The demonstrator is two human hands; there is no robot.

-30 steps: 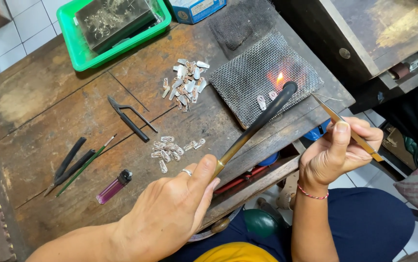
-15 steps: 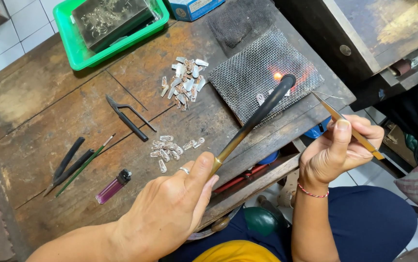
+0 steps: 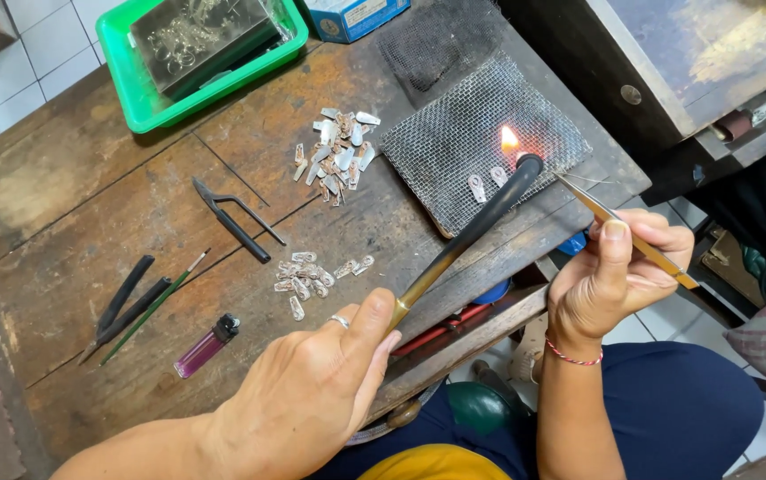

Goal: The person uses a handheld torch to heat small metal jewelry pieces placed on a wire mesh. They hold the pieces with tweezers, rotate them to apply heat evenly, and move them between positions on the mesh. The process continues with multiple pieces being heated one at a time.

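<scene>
My left hand (image 3: pixel 312 391) grips a long torch (image 3: pixel 463 240) with a brass stem and black tip. Its small flame (image 3: pixel 509 139) burns over a grey wire mesh pad (image 3: pixel 454 133) on the wooden bench. Two small silver pieces (image 3: pixel 487 182) lie on the mesh just left of the torch tip. My right hand (image 3: pixel 618 280) pinches brass tweezers (image 3: pixel 623 229) whose thin tip points at the mesh edge, close to the flame.
A heap of small silver pieces (image 3: pixel 339 156) lies left of the mesh and a smaller cluster (image 3: pixel 312 271) nearer me. Black tweezers (image 3: pixel 232 222), dark tools (image 3: pixel 130 302), a purple lighter (image 3: pixel 205 347) and a green tray (image 3: pixel 196 53) sit on the bench (image 3: pixel 72 178).
The torch tip and its flame have shifted slightly up and left over the mesh. My right hand with the tweezers stays almost still.
</scene>
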